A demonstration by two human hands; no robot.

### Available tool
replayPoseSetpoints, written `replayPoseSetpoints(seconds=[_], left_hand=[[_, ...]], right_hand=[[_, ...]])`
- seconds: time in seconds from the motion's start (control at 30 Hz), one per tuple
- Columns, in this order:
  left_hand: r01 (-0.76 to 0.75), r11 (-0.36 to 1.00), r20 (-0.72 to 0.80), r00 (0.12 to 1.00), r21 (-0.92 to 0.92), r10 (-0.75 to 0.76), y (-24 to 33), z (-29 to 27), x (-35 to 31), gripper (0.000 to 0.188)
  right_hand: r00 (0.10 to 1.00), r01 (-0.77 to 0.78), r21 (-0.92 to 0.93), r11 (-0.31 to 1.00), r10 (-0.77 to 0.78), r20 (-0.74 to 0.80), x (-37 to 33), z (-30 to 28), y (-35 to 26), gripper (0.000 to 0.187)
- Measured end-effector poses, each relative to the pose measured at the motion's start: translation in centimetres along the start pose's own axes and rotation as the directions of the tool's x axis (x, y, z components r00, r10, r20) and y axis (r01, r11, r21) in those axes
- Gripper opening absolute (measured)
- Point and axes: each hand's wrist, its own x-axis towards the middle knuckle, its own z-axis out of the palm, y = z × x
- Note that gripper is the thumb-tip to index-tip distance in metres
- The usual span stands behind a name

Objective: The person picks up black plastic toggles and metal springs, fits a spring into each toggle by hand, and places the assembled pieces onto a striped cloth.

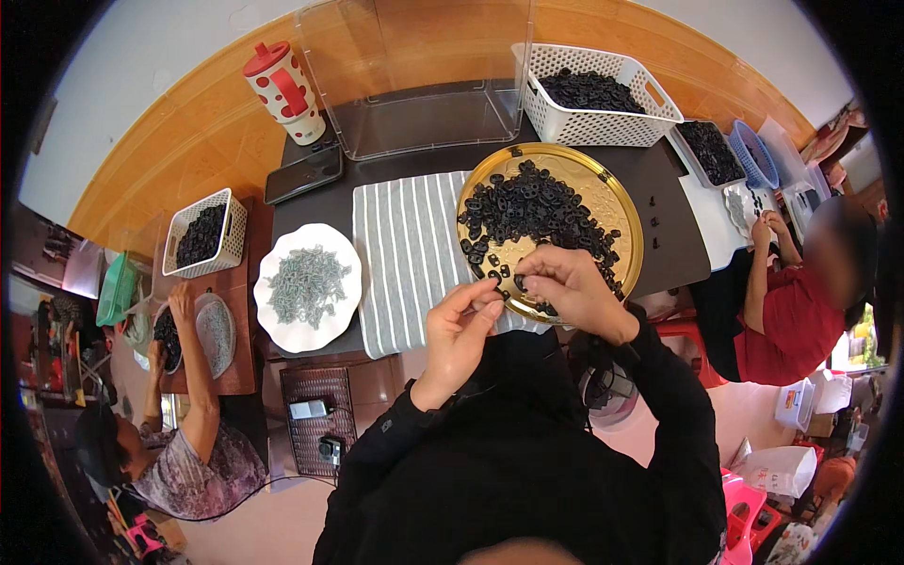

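1. Left fingers (476,291) pinch a small black bit (502,294).
2. Right fingers (540,262) pinch another bit (519,282), just beside it.
3. The gold tray (633,226) is under these fingers; the black pile (537,207) lies beyond them.

No lettering readable. Small dark mark low on red-and-white tumbler (280,87), near far left corner of table (675,221): too small. Reddish print on white sack (778,470), beyond table's right edge: blurred. Pale mark on black left sleeve (384,450): illegible.
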Motion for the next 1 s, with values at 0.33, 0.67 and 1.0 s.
replayPoseSetpoints(seconds=[0.33, 0.67, 1.0], left_hand=[[-0.038, 0.994, 0.009, 0.999, -0.099, 0.039, -0.8, -0.4, -1.4, 0.019], [-0.386, 0.331, 0.159, 0.822, 0.861, 0.547, 0.6, -5.0, 0.5, 0.021], [-0.257, 0.566, 0.013, 0.917, 0.783, 0.398, 1.1, -6.7, 0.0, 0.026]], right_hand=[[0.958, 0.209, 0.297, 0.932, -0.135, -0.252, -2.9, 5.9, 2.1, 0.004], [0.897, 0.135, -0.83, 0.541, -0.423, -0.13, 1.1, 0.4, 1.9, 0.008], [0.936, 0.109, -0.958, 0.264, -0.351, 0.01, 2.0, 2.2, 2.2, 0.008]])
